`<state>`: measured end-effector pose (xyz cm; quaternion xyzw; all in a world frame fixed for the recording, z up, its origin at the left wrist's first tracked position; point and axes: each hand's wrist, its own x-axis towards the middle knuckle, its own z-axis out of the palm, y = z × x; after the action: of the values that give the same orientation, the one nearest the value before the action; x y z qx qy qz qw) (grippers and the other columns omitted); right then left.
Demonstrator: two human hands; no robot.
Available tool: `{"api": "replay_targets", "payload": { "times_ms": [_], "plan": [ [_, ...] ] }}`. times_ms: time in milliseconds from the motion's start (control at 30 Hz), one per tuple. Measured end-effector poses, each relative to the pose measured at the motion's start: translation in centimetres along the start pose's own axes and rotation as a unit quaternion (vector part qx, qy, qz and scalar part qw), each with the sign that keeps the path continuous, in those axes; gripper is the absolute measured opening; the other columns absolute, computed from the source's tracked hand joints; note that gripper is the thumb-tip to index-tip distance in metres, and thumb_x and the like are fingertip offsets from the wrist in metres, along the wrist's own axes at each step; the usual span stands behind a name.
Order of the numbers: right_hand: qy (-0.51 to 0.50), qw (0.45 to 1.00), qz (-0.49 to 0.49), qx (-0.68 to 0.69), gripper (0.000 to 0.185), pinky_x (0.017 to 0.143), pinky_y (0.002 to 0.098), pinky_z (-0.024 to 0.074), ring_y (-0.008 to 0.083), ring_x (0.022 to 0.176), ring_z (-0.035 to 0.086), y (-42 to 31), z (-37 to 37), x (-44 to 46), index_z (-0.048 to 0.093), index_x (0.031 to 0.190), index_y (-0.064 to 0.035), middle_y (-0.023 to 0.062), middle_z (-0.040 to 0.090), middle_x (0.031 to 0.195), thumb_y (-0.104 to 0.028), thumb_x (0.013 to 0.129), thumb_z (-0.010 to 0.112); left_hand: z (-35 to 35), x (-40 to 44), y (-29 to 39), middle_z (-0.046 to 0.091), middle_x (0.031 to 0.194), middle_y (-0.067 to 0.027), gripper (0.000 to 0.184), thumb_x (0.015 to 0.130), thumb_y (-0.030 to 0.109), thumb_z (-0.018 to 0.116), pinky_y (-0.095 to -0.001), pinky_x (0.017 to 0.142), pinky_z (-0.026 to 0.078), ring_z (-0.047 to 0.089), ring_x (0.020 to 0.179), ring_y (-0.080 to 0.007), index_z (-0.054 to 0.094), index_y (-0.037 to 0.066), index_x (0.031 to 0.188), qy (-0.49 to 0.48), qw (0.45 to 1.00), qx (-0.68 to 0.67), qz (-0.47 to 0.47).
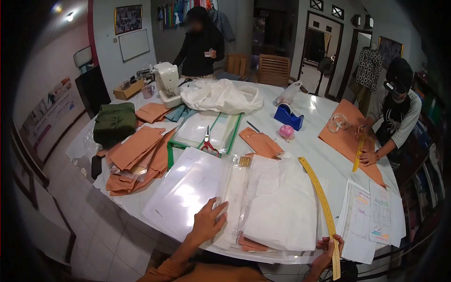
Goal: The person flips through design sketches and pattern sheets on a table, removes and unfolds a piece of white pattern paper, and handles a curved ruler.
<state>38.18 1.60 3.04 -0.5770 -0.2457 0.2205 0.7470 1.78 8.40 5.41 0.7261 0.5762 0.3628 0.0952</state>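
Note:
My left hand (209, 222) rests, fingers apart, at the right edge of a clear plastic folder (181, 185) with white sheets inside. My right hand (330, 246) is closed around the lower end of a long yellow curved ruler (322, 197), which reaches up along the table. Between my hands lies folded white paper (280, 202) in a clear plastic sleeve, with some orange fabric (253, 243) showing under its lower edge. Red-handled scissors (207, 141) lie on a green-edged clear folder (188, 129) beyond the left hand.
Folded orange fabric (136, 148) and dark green cloth (114, 123) are piled at the left. A sewing machine (167, 84), white bag (221, 95) and blue tape dispenser (288, 116) stand farther back. At right, a co-worker (397, 108) leans over orange fabric (342, 127); another person (197, 47) stands behind.

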Motion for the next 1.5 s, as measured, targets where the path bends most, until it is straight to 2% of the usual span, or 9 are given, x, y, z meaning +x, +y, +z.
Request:
{"api": "replay_targets", "payload": {
  "times_ms": [300,400,600,900,1033,1100,1200,1300,1500],
  "plan": [
    [0.009,1.000,-0.006,-0.012,0.025,0.053,0.0261,0.0477,0.0161,0.057,0.057,-0.7,0.5,-0.3,0.049,0.107,-0.0014,0.0122,0.057,0.074,-0.017,0.088,0.055,0.1,0.0,-0.1,0.055,0.117,-0.0199,0.034,0.085,0.022,0.062,-0.0383,0.065,0.053,0.064,0.068,-0.0278,0.064,0.011,0.116,-0.002,1.000,0.009,0.004],
    [0.008,1.000,-0.006,-0.009,0.025,0.053,0.0259,0.0480,0.0161,0.057,0.057,-0.9,0.7,-0.4,0.049,0.107,-0.0014,0.0121,0.058,0.074,-0.016,0.088,0.055,0.4,-0.1,-0.5,0.055,0.117,-0.0198,0.034,0.085,0.022,0.061,-0.0384,0.065,0.053,0.064,0.070,-0.0284,0.064,0.011,0.117,0.016,0.999,0.023,0.032],
    [0.003,1.000,-0.006,0.001,0.026,0.053,0.0258,0.0481,0.0165,0.058,0.058,-0.8,0.6,-0.3,0.049,0.107,-0.0015,0.0122,0.058,0.075,-0.017,0.088,0.056,-0.1,0.0,0.1,0.055,0.116,-0.0199,0.034,0.085,0.023,0.061,-0.0391,0.066,0.053,0.064,0.073,-0.0299,0.063,0.011,0.117,-0.005,1.000,0.007,0.004],
    [-0.001,1.000,-0.009,0.000,0.026,0.053,0.0261,0.0480,0.0167,0.058,0.057,-0.8,0.5,-0.3,0.049,0.108,-0.0012,0.0121,0.058,0.075,-0.016,0.088,0.056,0.1,0.0,-0.1,0.056,0.116,-0.0204,0.034,0.084,0.021,0.061,-0.0392,0.069,0.053,0.064,0.079,-0.0318,0.063,0.011,0.117,0.001,1.000,0.016,0.012],
    [-0.009,1.000,-0.009,0.015,0.026,0.053,0.0269,0.0485,0.0164,0.057,0.057,-0.6,0.3,-0.2,0.051,0.108,-0.0010,0.0115,0.059,0.075,-0.017,0.088,0.057,0.0,0.2,0.5,0.057,0.118,-0.0177,0.032,0.083,0.016,0.063,-0.0386,0.069,0.052,0.065,0.074,-0.0305,0.065,0.010,0.114,0.005,1.000,-0.005,-0.016],
    [-0.008,0.999,-0.011,0.035,0.025,0.054,0.0272,0.0497,0.0168,0.058,0.058,-0.5,0.3,-0.2,0.052,0.108,-0.0009,0.0117,0.060,0.075,-0.014,0.087,0.058,0.1,0.2,0.4,0.056,0.115,-0.0213,0.033,0.082,0.016,0.063,-0.0398,0.076,0.052,0.063,0.091,-0.0354,0.065,0.009,0.114,-0.004,1.000,-0.015,-0.014],
    [-0.023,0.999,-0.009,0.046,0.022,0.054,0.0281,0.0517,0.0184,0.059,0.060,-0.8,0.1,-0.2,0.053,0.106,-0.0003,0.0133,0.061,0.076,-0.011,0.087,0.058,0.0,0.3,0.7,0.056,0.115,-0.0209,0.032,0.082,0.015,0.063,-0.0402,0.078,0.051,0.062,0.095,-0.0363,0.065,0.007,0.113,-0.015,1.000,-0.017,-0.022],
    [-0.024,0.999,-0.012,0.036,0.020,0.054,0.0270,0.0516,0.0179,0.058,0.061,-1.1,0.2,-0.3,0.053,0.105,0.0011,0.0139,0.062,0.077,-0.009,0.087,0.055,0.5,0.2,-0.3,0.057,0.113,-0.0169,0.032,0.081,0.011,0.063,-0.0310,0.051,0.042,0.050,0.052,-0.0188,0.065,0.005,0.113,0.007,0.999,0.007,0.032],
    [-0.023,0.999,-0.003,0.034,0.020,0.055,0.0262,0.0517,0.0172,0.058,0.061,-1.4,0.3,-0.3,0.053,0.104,0.0014,0.0150,0.063,0.080,-0.008,0.087,0.054,0.7,0.3,-0.4,0.057,0.113,-0.0169,0.033,0.081,0.009,0.063,-0.0294,0.050,0.041,0.046,0.050,-0.0161,0.065,0.004,0.114,0.009,0.999,0.011,0.043]
  ]
}}
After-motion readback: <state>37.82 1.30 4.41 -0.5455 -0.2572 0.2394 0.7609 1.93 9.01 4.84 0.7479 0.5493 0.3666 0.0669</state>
